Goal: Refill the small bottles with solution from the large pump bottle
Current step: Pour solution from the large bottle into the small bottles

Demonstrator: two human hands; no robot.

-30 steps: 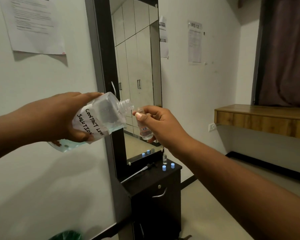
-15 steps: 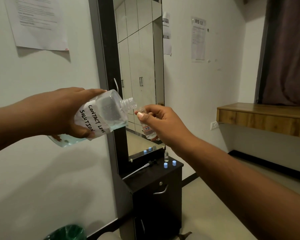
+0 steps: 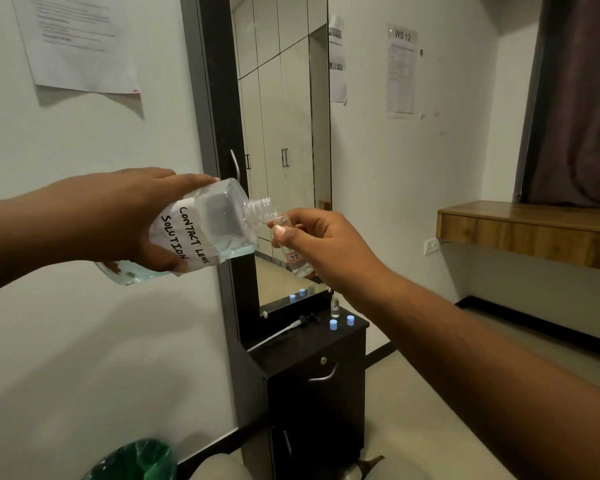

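The large bottle (image 3: 201,233), gripped in the left hand (image 3: 118,220), has tipped further — its open neck now touches the mouth of the small bottle (image 3: 293,252), pinched in the right hand (image 3: 326,247). Pouring seems about to begin; the second small bottle (image 3: 334,307) waits at the cabinet's (image 3: 312,344) back edge.

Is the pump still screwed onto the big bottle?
No: the large bottle has a bare threaded neck, and the pump lies on the black cabinet.
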